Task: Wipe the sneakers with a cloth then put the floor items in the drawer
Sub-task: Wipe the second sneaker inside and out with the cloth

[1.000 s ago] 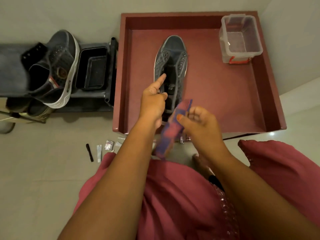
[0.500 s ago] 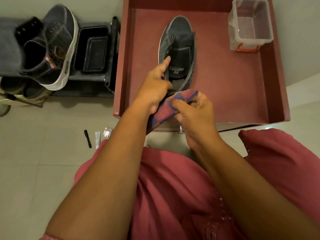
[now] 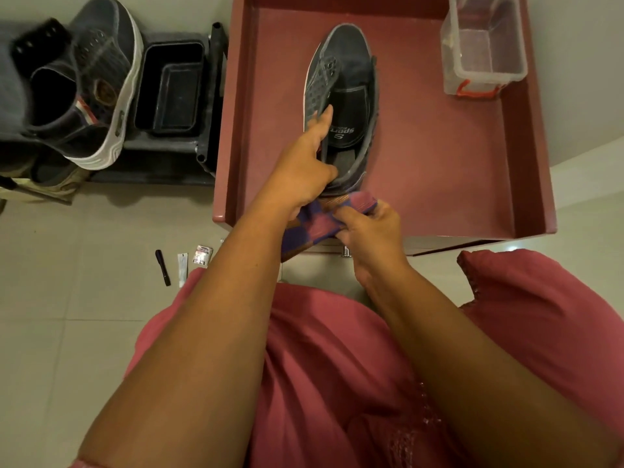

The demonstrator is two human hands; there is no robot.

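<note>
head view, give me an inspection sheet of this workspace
surface: maroon tray-like top with raised rim, above pale tiled floor
job's things: dark sneaker lies on the maroon top; checked cloth at its heel; second sneaker on the rack at left; black pen, white tube and foil packet on the floor
clutter: clear plastic box in the far right corner; black tray on the rack
grippers: left hand grips the sneaker's side; right hand pinches the cloth
cables: nothing seen
surroundings: pale walls; person's red garment
</note>
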